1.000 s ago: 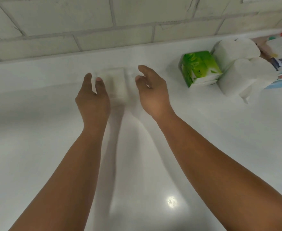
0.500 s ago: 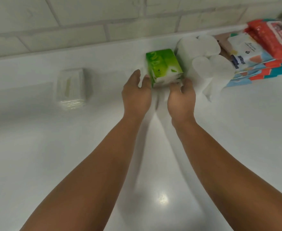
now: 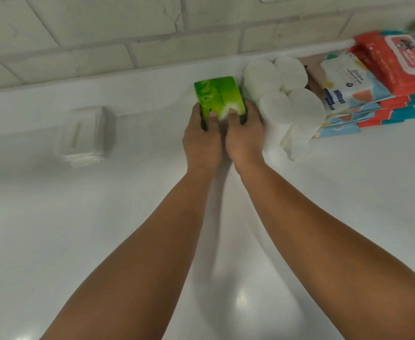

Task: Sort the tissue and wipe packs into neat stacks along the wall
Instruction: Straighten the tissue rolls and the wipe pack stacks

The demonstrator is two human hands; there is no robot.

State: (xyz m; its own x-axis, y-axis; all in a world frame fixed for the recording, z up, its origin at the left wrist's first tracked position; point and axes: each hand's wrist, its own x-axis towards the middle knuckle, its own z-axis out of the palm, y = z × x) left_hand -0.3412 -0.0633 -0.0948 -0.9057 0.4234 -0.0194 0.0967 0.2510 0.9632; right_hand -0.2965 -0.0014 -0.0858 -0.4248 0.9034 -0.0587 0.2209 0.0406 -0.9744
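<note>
1. Head view, centre left: a clear-wrapped tissue pack point(image 3: 86, 133) lies alone on the white counter point(image 3: 103, 241) near the wall point(image 3: 103, 33). Both hands flanked it a second ago and have since left it, so it looks placed.
2. Upper centre: the left hand point(image 3: 202, 141) now grips the green tissue pack point(image 3: 220, 95), fingers curled round its left edge and thumb on the near end.
3. Just right of it, the right hand point(image 3: 247, 136) clasps the pack's right edge in the same way. Half a second ago both hands were only reaching, so sorting has likely moved on to this pack.
4. Upper right: a bundle of white rolls point(image 3: 282, 94) sits just beside the green pack, with stacked wipe packs point(image 3: 373, 77) beyond.
</note>
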